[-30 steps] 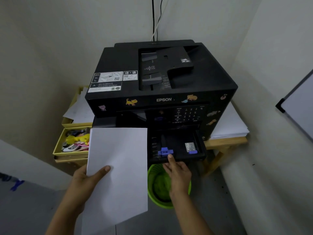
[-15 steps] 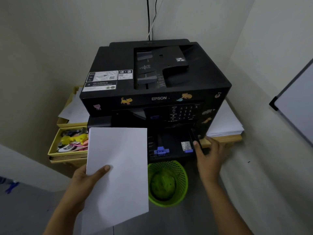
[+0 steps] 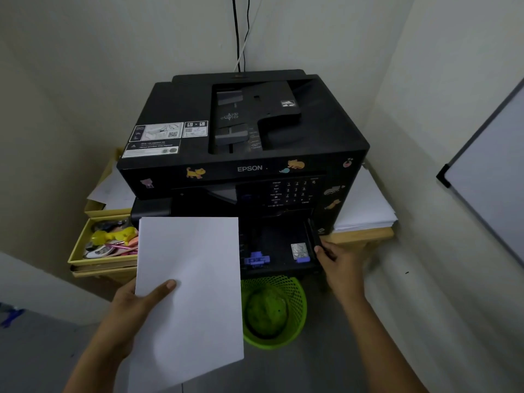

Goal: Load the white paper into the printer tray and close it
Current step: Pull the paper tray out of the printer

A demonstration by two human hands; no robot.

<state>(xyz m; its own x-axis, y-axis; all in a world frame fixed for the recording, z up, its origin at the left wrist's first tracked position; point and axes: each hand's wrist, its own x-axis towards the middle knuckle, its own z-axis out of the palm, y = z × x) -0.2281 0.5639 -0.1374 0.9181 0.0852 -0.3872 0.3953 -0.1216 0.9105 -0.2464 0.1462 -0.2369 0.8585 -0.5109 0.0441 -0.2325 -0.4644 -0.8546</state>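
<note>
**White paper held ready, tray open and not yet loaded**

White paper gripped in the left hand: thumb curled over the top face near the left edge, fingers hidden beneath. Held flat and slightly tilted in front of the printer's left half, overlapping the left part of the open tray, not yet inside it.

Right hand at the tray's right side, fingers bent against the right wall or the frame just beside it; cannot tell for certain whether pinching it or only pressing. Nothing else held in that grip.

Outward from there: tray pulled out from the front of the printer, dark inside, no sheets visible in the exposed part. Two blue guide tabs near the front edge. Keypad panel above the tray. Spare paper stack lying on the surface to the right of the printer, yellow box of oddments to the left, green basket on the floor just below the tray.

Judged step: preparing the tray, likely steadying it or setting its side, with loading not yet begun.

Next move calls for: squaring the short edge of the sheets to the tray mouth, lowering them flat between the guides, sliding them fully in without buckling, snugging the blue tabs, then pushing the tray home. Risk: corners catching on a guide.
</note>
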